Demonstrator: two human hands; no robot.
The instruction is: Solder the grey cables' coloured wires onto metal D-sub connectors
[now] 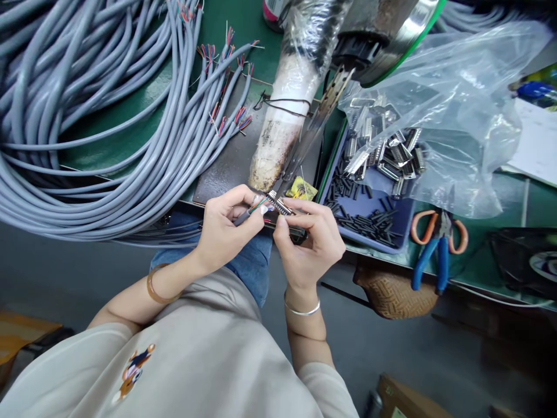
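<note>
My left hand [230,223] pinches the stripped end of a grey multi-core cable [242,218], its thin coloured wires [259,203] fanning toward the right. Between thumb and fingers, my right hand [310,238] grips a small metal multi-pin connector [281,204]. The wires reach the connector's pin row; whether any is joined to it cannot be made out. Just above both hands are the soldering iron tip [282,184] and the scorched lower end of a white wrapped tube [266,168]. A small yellow packet [301,190] lies behind the connector.
Many grey cables [174,191] with bared ends cover the left. A blue tray [404,232] at right holds black sleeves [365,223] and metal connectors [398,154], partly under a plastic bag [470,116]. Blue-handled cutters [440,249] and orange-handled scissors [459,237] lie by the edge. A solder spool [409,46] stands above.
</note>
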